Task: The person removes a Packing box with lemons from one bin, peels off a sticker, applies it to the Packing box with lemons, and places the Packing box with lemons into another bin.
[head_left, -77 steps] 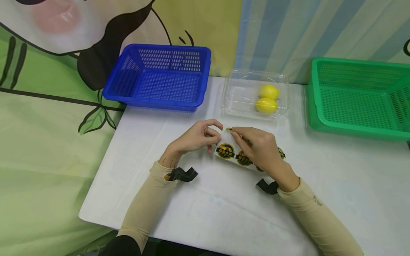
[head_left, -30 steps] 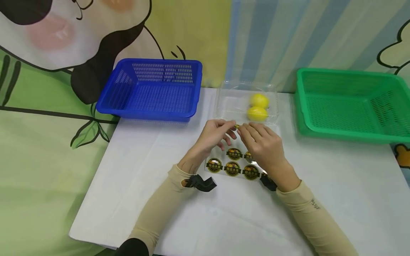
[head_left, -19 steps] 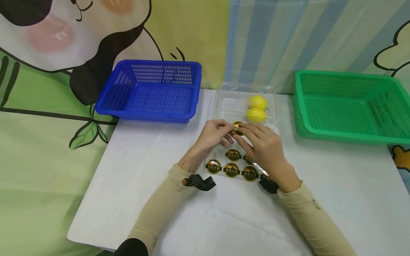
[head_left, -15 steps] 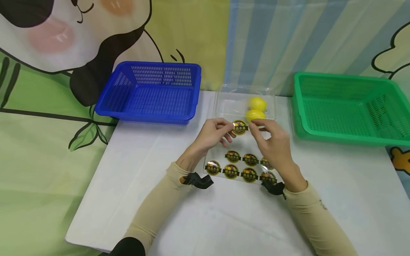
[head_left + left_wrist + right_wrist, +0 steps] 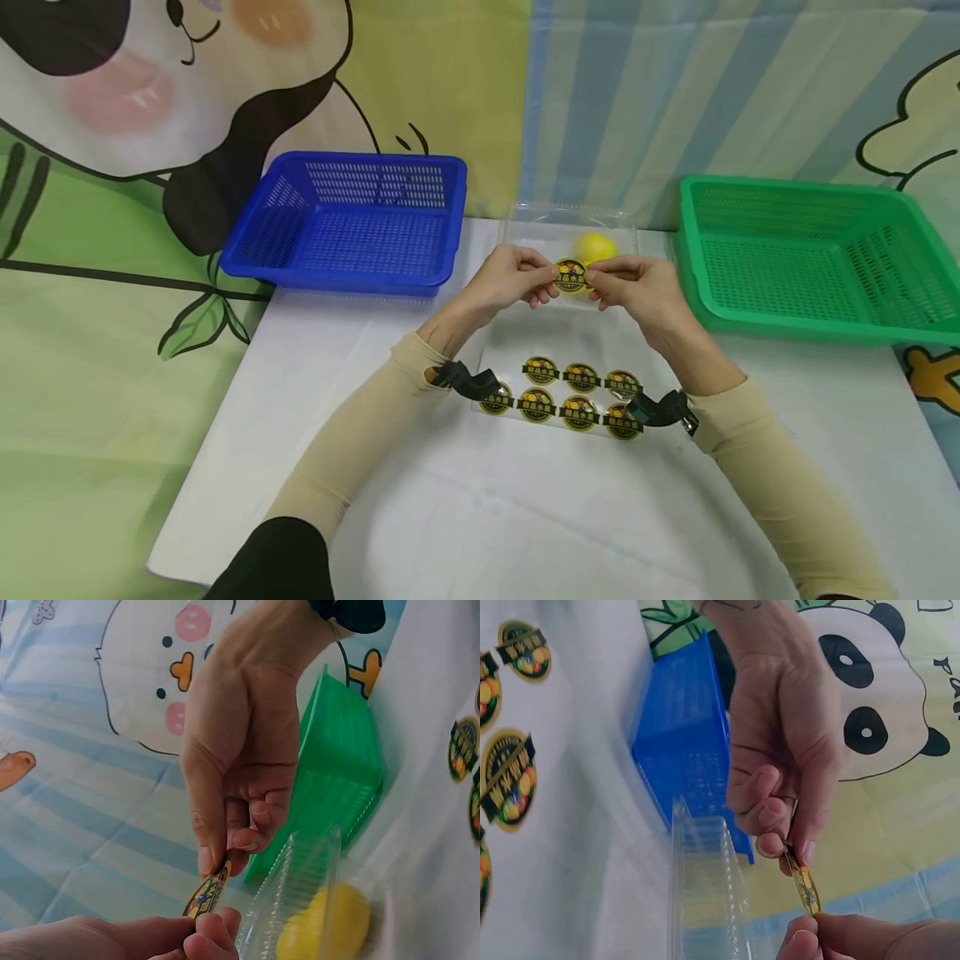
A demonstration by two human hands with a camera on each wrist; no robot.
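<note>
A round black-and-gold sticker (image 5: 571, 276) is stretched between both hands, above the near side of a clear plastic box (image 5: 517, 229). My left hand (image 5: 512, 280) pinches its left edge between thumb and forefinger; my right hand (image 5: 637, 289) pinches the right edge. The wrist views show the sticker (image 5: 208, 892) nearly edge-on, fingertips at both ends. Behind it in the box lies a yellow lemon-like fruit (image 5: 596, 247); a second one is mostly hidden by the sticker and fingers. On the table below, a sheet of stickers (image 5: 558, 421) carries two rows of the same round labels.
A blue basket (image 5: 345, 283) stands at the back left of the white table (image 5: 480, 517), and a green basket (image 5: 795, 325) at the back right. A printed cloth (image 5: 450, 83) hangs behind them. Black straps (image 5: 468, 382) stick out from the wrists.
The right hand has peeled a sticker off the sheet and brought it to the left hand. Both hands now hold it by opposite edges and have moved forward, over the clear box.
</note>
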